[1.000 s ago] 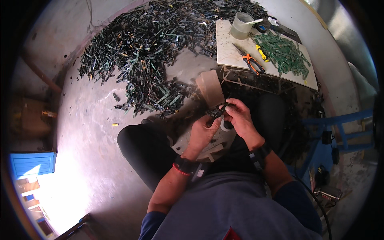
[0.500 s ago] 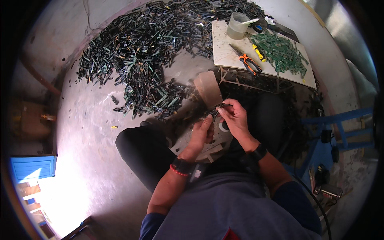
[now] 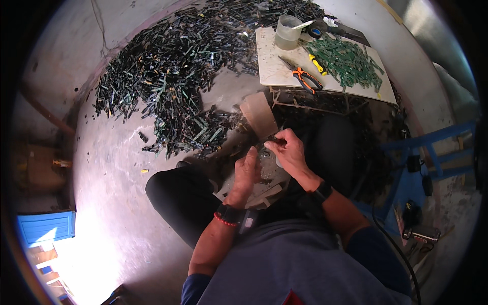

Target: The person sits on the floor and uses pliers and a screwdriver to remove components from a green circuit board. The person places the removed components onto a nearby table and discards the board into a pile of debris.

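Both hands are over the floor between my bent knees. My right hand is closed in a pinch, with a small dark strip at its fingertips. To its left is my left hand, thumb uppermost and fingers curled underneath; whatever they hold, if anything, is hidden. A gap separates the two hands. Just beyond them stands a tan board, tilted. Small dark bits lie on the floor below the hands.
A large heap of dark and green strips covers the far floor. At the far right a low white table bears orange-handled pliers, a yellow-handled screwdriver, a plastic cup and a green strip pile. A blue chair stands right.
My hands have moved apart; the left has drawn back from the strip at my right fingertips. The view has shifted slightly, so the table appears further left.
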`<state>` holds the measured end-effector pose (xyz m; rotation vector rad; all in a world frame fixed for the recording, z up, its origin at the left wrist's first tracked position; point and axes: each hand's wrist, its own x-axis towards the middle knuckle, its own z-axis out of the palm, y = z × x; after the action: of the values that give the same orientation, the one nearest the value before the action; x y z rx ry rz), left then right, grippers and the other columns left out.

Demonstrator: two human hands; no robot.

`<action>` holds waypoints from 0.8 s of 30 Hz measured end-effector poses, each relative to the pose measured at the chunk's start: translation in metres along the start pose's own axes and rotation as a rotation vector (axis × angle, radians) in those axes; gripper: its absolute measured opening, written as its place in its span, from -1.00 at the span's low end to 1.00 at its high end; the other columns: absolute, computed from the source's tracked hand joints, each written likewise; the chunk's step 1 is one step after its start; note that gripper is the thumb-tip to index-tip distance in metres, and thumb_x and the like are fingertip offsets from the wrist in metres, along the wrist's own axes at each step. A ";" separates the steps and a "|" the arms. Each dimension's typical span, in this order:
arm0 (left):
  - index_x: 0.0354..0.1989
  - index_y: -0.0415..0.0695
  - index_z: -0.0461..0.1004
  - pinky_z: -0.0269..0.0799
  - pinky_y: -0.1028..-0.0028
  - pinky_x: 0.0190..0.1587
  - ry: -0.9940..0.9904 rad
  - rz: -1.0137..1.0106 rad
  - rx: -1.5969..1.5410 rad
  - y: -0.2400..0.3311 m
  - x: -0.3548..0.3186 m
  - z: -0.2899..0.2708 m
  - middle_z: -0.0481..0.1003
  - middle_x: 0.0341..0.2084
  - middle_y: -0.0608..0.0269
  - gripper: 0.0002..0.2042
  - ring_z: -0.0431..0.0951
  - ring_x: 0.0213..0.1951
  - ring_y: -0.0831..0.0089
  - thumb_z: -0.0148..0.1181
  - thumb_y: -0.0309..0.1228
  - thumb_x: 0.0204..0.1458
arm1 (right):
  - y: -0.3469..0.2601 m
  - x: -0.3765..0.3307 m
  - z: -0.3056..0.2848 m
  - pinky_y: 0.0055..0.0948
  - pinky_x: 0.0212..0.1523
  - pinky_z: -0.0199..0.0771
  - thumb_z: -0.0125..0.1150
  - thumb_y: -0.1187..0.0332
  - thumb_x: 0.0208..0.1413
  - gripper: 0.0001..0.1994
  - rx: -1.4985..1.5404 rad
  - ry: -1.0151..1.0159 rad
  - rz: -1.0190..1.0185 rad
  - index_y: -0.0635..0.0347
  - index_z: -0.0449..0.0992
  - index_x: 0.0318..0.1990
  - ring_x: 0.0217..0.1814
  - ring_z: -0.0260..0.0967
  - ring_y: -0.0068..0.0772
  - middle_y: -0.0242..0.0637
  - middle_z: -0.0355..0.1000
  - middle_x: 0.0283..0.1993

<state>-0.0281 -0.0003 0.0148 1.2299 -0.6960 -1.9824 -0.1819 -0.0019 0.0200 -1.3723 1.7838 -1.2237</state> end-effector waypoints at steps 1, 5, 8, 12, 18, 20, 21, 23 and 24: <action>-0.69 -0.05 0.22 -0.02 0.59 -0.72 0.012 0.000 -0.002 -0.001 0.000 0.000 0.17 -0.77 0.47 -0.54 0.10 -0.76 0.65 0.00 0.01 0.11 | 0.001 0.001 0.000 -0.59 -0.43 0.35 0.39 0.45 -0.13 -0.73 -0.004 -0.001 -0.001 0.27 0.36 -0.35 -0.45 0.28 -0.65 -0.35 0.37 -0.51; -0.68 -0.07 0.25 -0.01 0.57 -0.70 0.079 0.019 -0.005 -0.010 0.003 -0.002 0.20 -0.76 0.47 -0.56 0.12 -0.74 0.66 0.00 -0.04 0.12 | 0.000 0.003 0.003 -0.52 -0.47 0.37 0.40 0.40 -0.16 -0.71 -0.060 0.001 -0.040 0.28 0.37 -0.38 -0.50 0.32 -0.54 -0.29 0.39 -0.53; -0.69 -0.05 0.23 -0.06 0.56 -0.72 0.158 0.051 0.028 -0.015 0.007 0.002 0.16 -0.79 0.49 -0.56 0.07 -0.76 0.66 0.00 -0.03 0.12 | 0.004 0.004 0.005 -0.42 -0.46 0.40 0.42 0.33 -0.20 -0.67 -0.092 -0.001 -0.067 0.29 0.38 -0.38 -0.51 0.41 -0.35 -0.18 0.43 -0.52; -0.71 0.02 0.14 -0.17 0.57 -0.78 0.165 0.073 0.011 -0.015 0.006 0.005 0.04 -0.84 0.53 -0.54 -0.04 -0.83 0.66 0.01 0.02 0.10 | 0.001 0.004 0.005 -0.43 -0.46 0.41 0.42 0.33 -0.19 -0.68 -0.063 -0.021 -0.044 0.28 0.38 -0.39 -0.50 0.42 -0.35 -0.17 0.43 -0.52; -0.68 0.00 0.15 -0.16 0.55 -0.75 0.043 -0.080 -0.158 -0.005 0.002 0.002 0.02 -0.83 0.51 -0.53 -0.04 -0.82 0.65 0.07 0.06 0.05 | 0.000 0.006 0.005 -0.49 -0.47 0.39 0.42 0.38 -0.17 -0.69 0.009 0.005 -0.078 0.27 0.36 -0.38 -0.52 0.37 -0.48 -0.23 0.43 -0.53; -0.68 -0.01 0.15 -0.16 0.56 -0.75 0.059 -0.103 -0.167 -0.010 0.005 -0.001 0.02 -0.83 0.51 -0.52 -0.04 -0.82 0.65 0.09 0.07 0.03 | -0.004 0.004 0.006 -0.50 -0.48 0.38 0.41 0.40 -0.16 -0.70 -0.073 0.022 -0.092 0.26 0.36 -0.37 -0.54 0.34 -0.52 -0.26 0.42 -0.53; -0.68 -0.02 0.15 -0.17 0.56 -0.75 0.077 -0.080 -0.158 -0.013 0.006 -0.001 0.02 -0.83 0.51 -0.52 -0.04 -0.82 0.65 0.09 0.07 0.03 | -0.004 0.003 0.007 -0.48 -0.48 0.39 0.41 0.39 -0.16 -0.70 -0.102 0.021 -0.088 0.26 0.36 -0.38 -0.54 0.35 -0.49 -0.25 0.42 -0.54; -0.69 -0.02 0.14 -0.17 0.56 -0.76 0.114 -0.039 -0.141 -0.015 0.005 0.001 0.02 -0.83 0.51 -0.52 -0.04 -0.82 0.65 0.10 0.07 0.03 | -0.004 0.003 0.008 -0.45 -0.48 0.39 0.41 0.38 -0.16 -0.70 -0.136 0.017 -0.100 0.26 0.35 -0.39 -0.55 0.36 -0.44 -0.24 0.41 -0.55; -0.69 -0.02 0.14 -0.17 0.56 -0.76 0.133 -0.021 -0.134 -0.013 0.004 0.003 0.02 -0.83 0.51 -0.52 -0.04 -0.82 0.65 0.10 0.06 0.03 | -0.003 0.004 0.008 -0.44 -0.48 0.39 0.41 0.38 -0.16 -0.70 -0.142 0.015 -0.115 0.26 0.35 -0.40 -0.56 0.35 -0.43 -0.23 0.41 -0.56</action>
<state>-0.0360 0.0044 0.0045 1.2787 -0.4789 -1.9111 -0.1751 -0.0084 0.0199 -1.5686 1.8551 -1.1870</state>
